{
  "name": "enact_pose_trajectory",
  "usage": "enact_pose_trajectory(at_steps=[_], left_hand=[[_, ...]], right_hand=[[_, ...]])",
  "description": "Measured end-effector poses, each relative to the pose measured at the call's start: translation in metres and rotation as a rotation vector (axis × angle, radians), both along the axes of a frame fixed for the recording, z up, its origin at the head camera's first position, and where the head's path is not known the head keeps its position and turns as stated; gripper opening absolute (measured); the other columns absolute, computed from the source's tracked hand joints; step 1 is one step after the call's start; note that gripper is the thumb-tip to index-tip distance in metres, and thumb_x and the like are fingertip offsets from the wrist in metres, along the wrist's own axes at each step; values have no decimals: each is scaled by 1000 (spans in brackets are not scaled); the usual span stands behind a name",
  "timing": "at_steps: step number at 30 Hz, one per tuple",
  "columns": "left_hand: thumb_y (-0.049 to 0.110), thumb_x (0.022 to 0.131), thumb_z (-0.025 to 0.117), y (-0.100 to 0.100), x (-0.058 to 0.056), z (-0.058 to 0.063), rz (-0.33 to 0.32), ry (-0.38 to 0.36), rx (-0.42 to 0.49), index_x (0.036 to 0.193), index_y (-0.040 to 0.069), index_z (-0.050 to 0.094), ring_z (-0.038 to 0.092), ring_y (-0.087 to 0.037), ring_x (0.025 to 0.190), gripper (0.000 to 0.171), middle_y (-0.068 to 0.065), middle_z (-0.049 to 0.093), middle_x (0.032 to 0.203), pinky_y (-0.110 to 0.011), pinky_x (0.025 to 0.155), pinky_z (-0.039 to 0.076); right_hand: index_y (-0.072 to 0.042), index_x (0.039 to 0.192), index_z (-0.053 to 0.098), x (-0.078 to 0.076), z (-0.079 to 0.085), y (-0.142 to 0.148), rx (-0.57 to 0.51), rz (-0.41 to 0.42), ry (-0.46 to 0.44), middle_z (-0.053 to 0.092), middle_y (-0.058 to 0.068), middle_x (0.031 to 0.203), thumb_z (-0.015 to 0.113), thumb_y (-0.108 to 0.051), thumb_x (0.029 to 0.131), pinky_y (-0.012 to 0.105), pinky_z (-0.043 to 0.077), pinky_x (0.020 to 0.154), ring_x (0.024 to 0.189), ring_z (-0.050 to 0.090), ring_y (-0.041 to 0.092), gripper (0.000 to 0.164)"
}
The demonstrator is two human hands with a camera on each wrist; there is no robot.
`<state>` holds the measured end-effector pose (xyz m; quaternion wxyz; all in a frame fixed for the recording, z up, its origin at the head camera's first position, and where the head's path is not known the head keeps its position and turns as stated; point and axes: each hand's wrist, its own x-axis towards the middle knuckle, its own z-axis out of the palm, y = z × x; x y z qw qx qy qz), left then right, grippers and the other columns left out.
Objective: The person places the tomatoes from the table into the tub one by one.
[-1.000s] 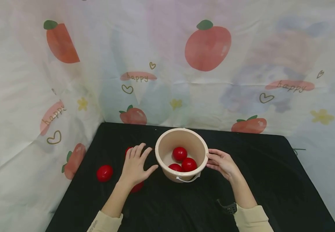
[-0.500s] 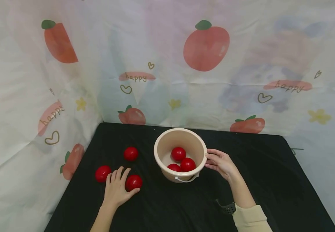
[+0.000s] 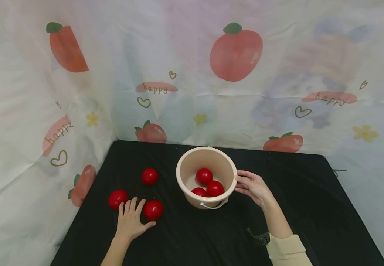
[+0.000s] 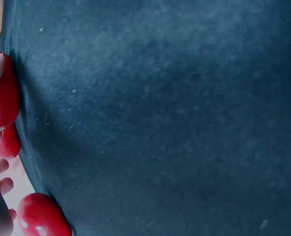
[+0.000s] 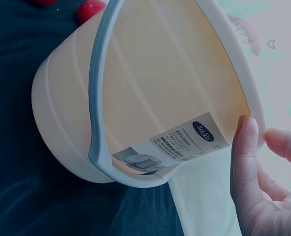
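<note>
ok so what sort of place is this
Probably a makeshift indoor tabletop setup, perhaps for recording: a black-covered table, a fruit-patterned fabric backdrop behind it, and a beige bucket on top.

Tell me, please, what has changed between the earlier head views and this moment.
The left hand has moved leftward and back toward the person, from beside the round beige plastic bucket to the nearest shiny red ball; whether it grips it is unclear. The far red ball is now fully uncovered. The right hand still touches the bucket's rim; three red balls remain inside.
</note>
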<state>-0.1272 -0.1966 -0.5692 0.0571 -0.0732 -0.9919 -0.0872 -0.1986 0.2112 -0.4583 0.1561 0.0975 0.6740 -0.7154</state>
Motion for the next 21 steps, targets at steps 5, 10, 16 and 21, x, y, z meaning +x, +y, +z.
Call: enact_pose_trajectory(at_steps=[5, 10, 16, 21], left_hand=[[66, 63, 65, 3, -2, -7, -7, -5, 2, 125, 12, 49, 36, -37, 114, 84, -18, 43, 125, -56, 102, 16], [63, 61, 68, 6, -4, -12, -10, 35, 31, 121, 12, 50, 37, -36, 113, 81, -18, 44, 122, -57, 101, 18], [60, 60, 69, 7, -6, -12, -13, 57, 40, 119, 13, 52, 39, -34, 110, 77, -15, 45, 120, -56, 100, 22], [61, 61, 68, 8, -8, -7, -17, 64, 42, 121, 14, 52, 39, -33, 110, 78, -14, 45, 121, -53, 99, 23]], right_hand=[[8, 130, 37, 0, -1, 0, -5, 2, -2, 62, 9, 98, 60, -14, 89, 32, 54, 73, 73, 65, 12, 52], [8, 130, 37, 0, -1, 0, -11, 4, -2, 62, 9, 98, 59, -13, 89, 34, 53, 74, 73, 65, 12, 52], [8, 130, 37, 0, 0, 0, -12, 2, -1, 62, 9, 98, 59, -13, 89, 31, 54, 72, 73, 65, 12, 51], [8, 130, 37, 0, 0, 0, -9, 4, -1, 62, 10, 99, 59, -14, 89, 31, 54, 72, 74, 65, 12, 51]])
